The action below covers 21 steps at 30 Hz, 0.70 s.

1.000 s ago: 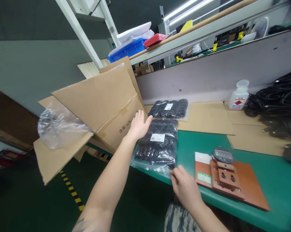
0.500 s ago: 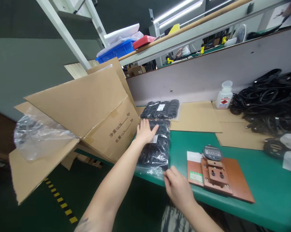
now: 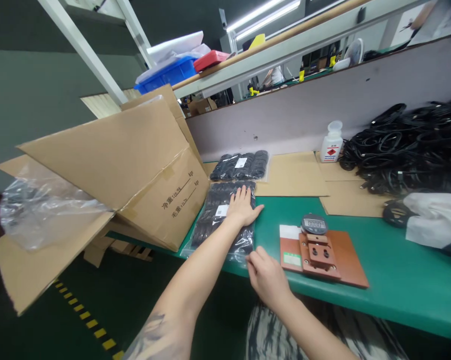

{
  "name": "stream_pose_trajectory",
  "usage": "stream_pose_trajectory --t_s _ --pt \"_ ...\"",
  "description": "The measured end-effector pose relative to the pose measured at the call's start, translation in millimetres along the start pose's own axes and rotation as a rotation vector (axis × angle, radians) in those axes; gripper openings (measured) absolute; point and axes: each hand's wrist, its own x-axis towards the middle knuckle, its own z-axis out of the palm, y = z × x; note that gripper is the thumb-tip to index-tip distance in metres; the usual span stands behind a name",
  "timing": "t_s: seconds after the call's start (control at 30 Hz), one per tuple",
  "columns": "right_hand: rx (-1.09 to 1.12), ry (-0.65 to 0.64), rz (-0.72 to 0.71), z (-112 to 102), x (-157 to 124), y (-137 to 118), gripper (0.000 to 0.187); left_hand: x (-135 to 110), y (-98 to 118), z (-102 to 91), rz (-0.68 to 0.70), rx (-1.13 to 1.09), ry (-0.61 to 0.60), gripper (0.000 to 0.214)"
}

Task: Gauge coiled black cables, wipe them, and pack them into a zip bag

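Observation:
A clear plastic bag of black coiled cables (image 3: 206, 225) lies flat near the table's front edge, with a white label on top. My left hand (image 3: 242, 207) rests on the bag's right part, fingers stretched and thumb out to the side. At the bag's near right corner, my right hand (image 3: 266, 275) is closed, its fingertips pinching the plastic edge. Behind it lies a second bag of black coils (image 3: 240, 166), also labelled, untouched by either hand.
An open cardboard box (image 3: 165, 200) leans at the left. A digital gauge (image 3: 314, 224) on a brown fixture base (image 3: 351, 257) stands at the right. Farther back are a white bottle (image 3: 331, 142) and a heap of black cables (image 3: 409, 145). Cardboard sheets (image 3: 293, 175) line the back.
My left hand has slid rightward across the bag, uncovering more of its label. The right hand stays pinched at the near corner. The whole view has shifted slightly.

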Motion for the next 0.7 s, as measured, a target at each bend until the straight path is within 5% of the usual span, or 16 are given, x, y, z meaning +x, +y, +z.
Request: stream_pose_trajectory --t_s 0.13,0.23,0.33,0.43,0.57,0.7 --pt "0.01 0.004 -0.043 -2.4 1.5 0.4 0.023 -29.5 10.0 -9.7 0.003 -0.147 0.026 0.06" --pt "0.026 0.021 -0.067 -5.6 3.2 -1.1 0.026 -99.8 4.3 -15.8 -0.001 -0.311 0.141 0.056" --pt "0.043 0.003 -0.078 -9.6 2.4 -2.0 0.028 -185.2 -23.9 -13.4 -0.144 -0.491 0.376 0.043" --pt "0.042 -0.041 -0.087 -14.2 1.8 -1.0 0.025 -235.6 -70.8 -9.8 -0.431 -0.647 0.59 0.043" --pt "0.003 -0.077 -0.111 -17.8 4.4 1.0 0.022 -233.4 -127.3 -9.3 -0.721 -0.876 0.557 0.033" --pt "-0.013 -0.099 -0.164 -17.0 6.1 2.6 0.028 -213.4 -144.4 -12.7 -0.8 -1.038 0.43 0.032"
